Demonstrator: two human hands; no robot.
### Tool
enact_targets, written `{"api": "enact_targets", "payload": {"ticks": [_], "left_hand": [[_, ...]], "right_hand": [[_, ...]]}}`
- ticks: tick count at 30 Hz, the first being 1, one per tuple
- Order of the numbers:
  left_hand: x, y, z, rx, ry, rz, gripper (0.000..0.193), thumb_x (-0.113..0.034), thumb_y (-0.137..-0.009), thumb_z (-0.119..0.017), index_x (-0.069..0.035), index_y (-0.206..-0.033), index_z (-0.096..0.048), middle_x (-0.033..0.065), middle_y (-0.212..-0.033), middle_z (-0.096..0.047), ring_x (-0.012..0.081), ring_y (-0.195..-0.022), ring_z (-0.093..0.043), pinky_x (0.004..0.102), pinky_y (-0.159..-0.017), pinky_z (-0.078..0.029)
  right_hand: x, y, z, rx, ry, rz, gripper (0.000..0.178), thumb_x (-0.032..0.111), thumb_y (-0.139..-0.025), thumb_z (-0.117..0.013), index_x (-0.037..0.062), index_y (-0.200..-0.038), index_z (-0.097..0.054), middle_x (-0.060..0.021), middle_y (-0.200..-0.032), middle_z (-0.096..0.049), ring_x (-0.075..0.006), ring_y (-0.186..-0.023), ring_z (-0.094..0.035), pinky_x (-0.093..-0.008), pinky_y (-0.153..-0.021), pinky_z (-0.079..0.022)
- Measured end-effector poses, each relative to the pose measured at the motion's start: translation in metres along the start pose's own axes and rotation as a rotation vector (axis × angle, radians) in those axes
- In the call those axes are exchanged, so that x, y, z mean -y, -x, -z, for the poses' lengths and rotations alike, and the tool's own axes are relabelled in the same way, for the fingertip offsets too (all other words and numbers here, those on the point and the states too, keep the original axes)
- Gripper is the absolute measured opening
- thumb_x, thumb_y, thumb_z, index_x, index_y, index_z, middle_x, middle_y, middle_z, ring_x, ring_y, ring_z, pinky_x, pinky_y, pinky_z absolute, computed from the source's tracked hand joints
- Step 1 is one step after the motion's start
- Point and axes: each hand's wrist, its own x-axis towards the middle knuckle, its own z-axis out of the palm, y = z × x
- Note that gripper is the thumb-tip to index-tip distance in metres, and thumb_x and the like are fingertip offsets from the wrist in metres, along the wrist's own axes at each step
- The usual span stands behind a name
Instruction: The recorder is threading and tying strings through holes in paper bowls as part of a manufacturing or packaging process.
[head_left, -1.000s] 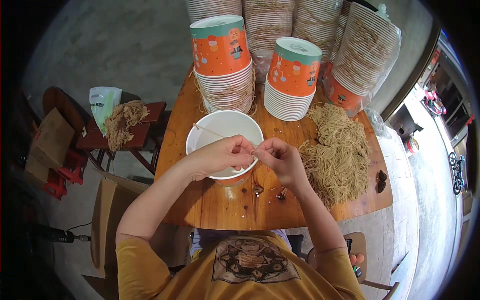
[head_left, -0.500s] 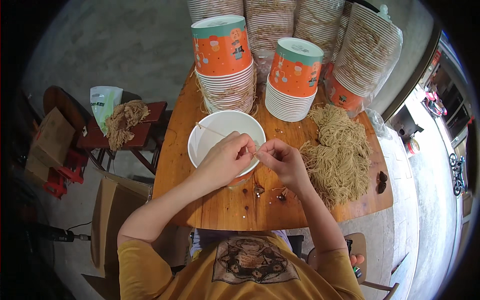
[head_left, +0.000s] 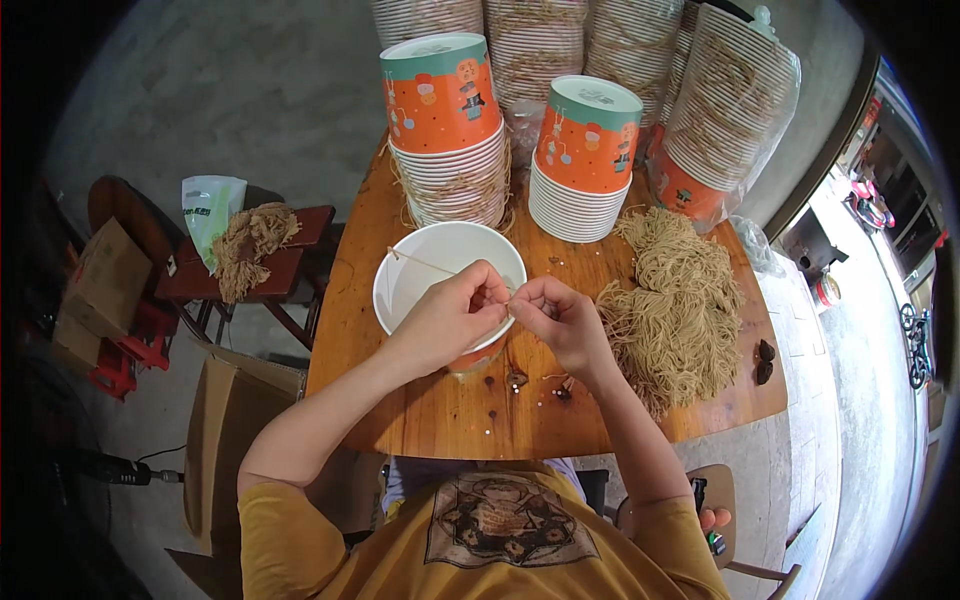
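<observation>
A white-lined paper bucket (head_left: 403,262) stands mouth up near the front of the wooden table. Over its right rim, my left hand (head_left: 450,318) and my right hand (head_left: 556,312) meet with pinched fingertips. A tan cord (head_left: 425,262) runs from the bucket's left inner wall to my left hand, which grips it. My right fingertips close at the same spot by the rim; the cord's end there is too small to make out clearly. To the right of my right hand lies a big heap of tan cords (head_left: 680,310).
Two upside-down stacks of orange and green buckets (head_left: 440,105) (head_left: 590,150) stand behind. Farther back are bagged bucket stacks (head_left: 725,110). Dark sunglasses (head_left: 765,362) lie at the table's right edge. Left are a red bench (head_left: 300,240) with more cord and an open cardboard box (head_left: 225,440).
Both hands stay pinched together at the bucket's rim, with only slight finger movement. The whole view has shifted slightly.
</observation>
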Motion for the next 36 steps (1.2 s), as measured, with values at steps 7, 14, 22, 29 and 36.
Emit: {"api": "enact_targets", "payload": {"ticks": [7, 14, 22, 29, 36], "left_hand": [[0.005, -0.003, -0.002, -0.067, -0.005, -0.073, 0.015, 0.0, -0.084, -0.056, -0.006, -0.095, -0.049, -0.0037, -0.082, -0.048, 0.0037, -0.076, -0.046, 0.0191, -0.07, -0.04], [0.002, -0.004, -0.002, -0.017, 0.087, -0.071, 0.026, 0.003, -0.082, -0.054, -0.006, -0.105, -0.046, -0.0019, -0.081, -0.049, 0.005, -0.076, -0.047, 0.0198, -0.072, -0.039], [0.0, -0.002, -0.001, -0.018, 0.082, -0.05, 0.028, 0.003, -0.082, -0.053, -0.005, -0.108, -0.045, -0.0014, -0.081, -0.049, 0.0049, -0.076, -0.047, 0.02, -0.072, -0.039], [0.0, -0.001, -0.001, -0.058, 0.009, -0.06, 0.025, 0.001, -0.083, -0.054, -0.005, -0.106, -0.045, -0.0015, -0.081, -0.05, 0.0053, -0.076, -0.048, 0.0209, -0.073, -0.041], [-0.01, 0.006, -0.004, -0.1, -0.213, -0.128, 0.011, -0.003, -0.087, -0.056, -0.003, -0.095, -0.049, 0.0022, -0.081, -0.054, 0.0101, -0.076, -0.053, 0.0257, -0.07, -0.046]], "right_hand": [[-0.003, 0.002, -0.003, -0.011, 0.027, 0.036, 0.007, 0.007, -0.088, -0.061, 0.0015, -0.091, -0.059, 0.0082, -0.073, -0.052, 0.0007, -0.064, -0.043, -0.0164, -0.056, -0.036], [-0.004, 0.007, -0.01, -0.11, 0.177, 0.098, 0.011, 0.008, -0.084, -0.063, 0.0011, -0.092, -0.059, 0.0011, -0.07, -0.056, -0.0043, -0.064, -0.05, -0.0209, -0.059, -0.042], [-0.003, 0.007, -0.011, -0.124, 0.208, 0.203, 0.01, 0.008, -0.083, -0.061, 0.0032, -0.092, -0.059, -0.0049, -0.073, -0.058, -0.0087, -0.065, -0.053, -0.0236, -0.06, -0.043], [0.002, 0.009, -0.009, -0.055, 0.075, 0.032, 0.008, 0.007, -0.086, -0.059, 0.0022, -0.092, -0.058, 0.0019, -0.077, -0.056, -0.0035, -0.07, -0.049, -0.0204, -0.064, -0.041], [0.003, 0.007, -0.003, 0.028, -0.207, -0.109, 0.01, 0.011, -0.09, -0.057, 0.0021, -0.092, -0.058, 0.0064, -0.081, -0.055, -0.0016, -0.075, -0.047, -0.0173, -0.068, -0.037]]}}
